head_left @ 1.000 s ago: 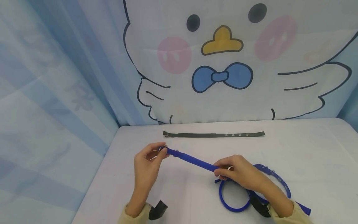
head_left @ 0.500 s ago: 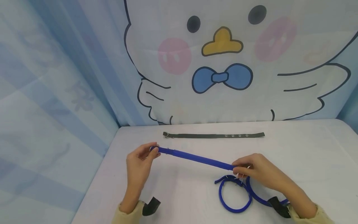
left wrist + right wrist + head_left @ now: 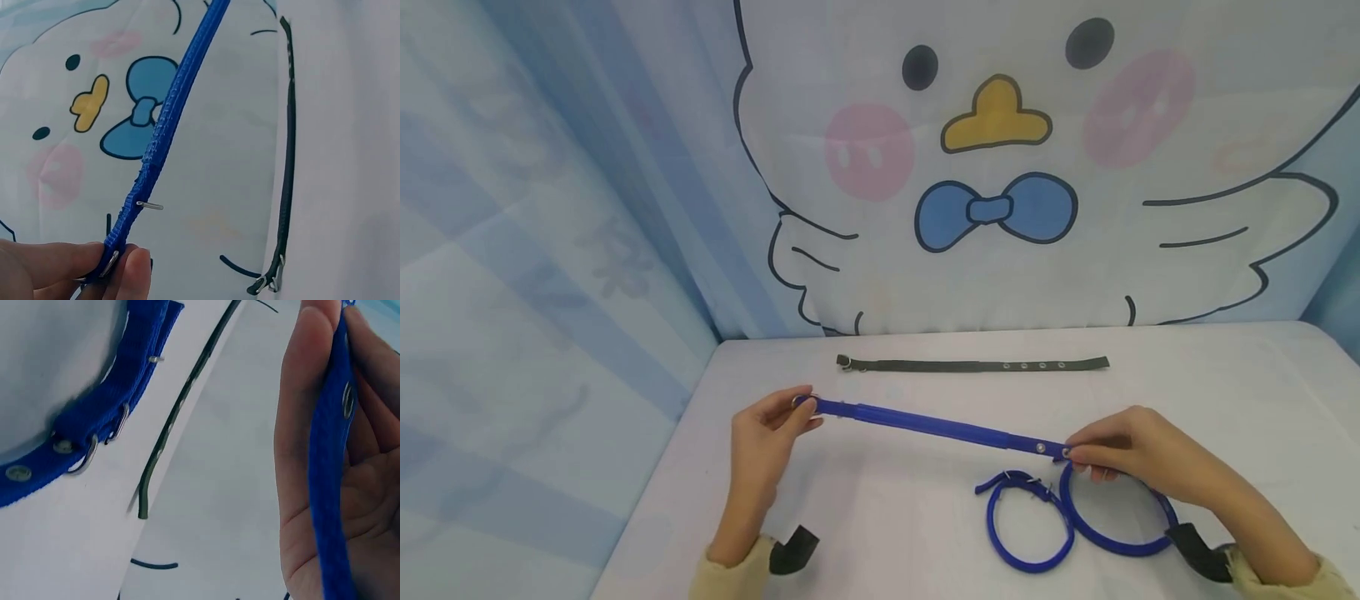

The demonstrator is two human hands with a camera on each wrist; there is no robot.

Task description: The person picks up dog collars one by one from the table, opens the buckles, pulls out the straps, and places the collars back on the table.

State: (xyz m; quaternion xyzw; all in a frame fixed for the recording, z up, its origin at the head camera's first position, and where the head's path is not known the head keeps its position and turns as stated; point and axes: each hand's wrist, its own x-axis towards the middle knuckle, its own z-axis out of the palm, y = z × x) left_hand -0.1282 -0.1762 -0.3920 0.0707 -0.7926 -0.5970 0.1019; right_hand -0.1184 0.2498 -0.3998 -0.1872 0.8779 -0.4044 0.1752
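A blue pet collar (image 3: 925,423) is stretched nearly straight above the table, sloping down to the right. My left hand (image 3: 767,454) pinches its buckle end between thumb and fingers; the metal buckle (image 3: 111,265) is partly hidden by the fingertips in the left wrist view. At the other end, my right hand (image 3: 1146,450) pinches the eyelet part. The collar's tail (image 3: 324,487) runs down past the palm in the right wrist view. Below the right hand lie two more blue collars fastened into rings, a smaller ring (image 3: 1033,568) and a larger ring (image 3: 1123,549), side by side.
A dark green collar (image 3: 925,365) lies straight along the back of the white table (image 3: 880,517), its buckle to the left. A printed curtain (image 3: 1000,283) hangs behind the table, and more curtain is at the left. Black straps hang from both sleeves.
My right hand has slid rightward along the blue collar, from its middle to the eyelets, uncovering the rings. My left hand has moved left, still pinching the buckle end.
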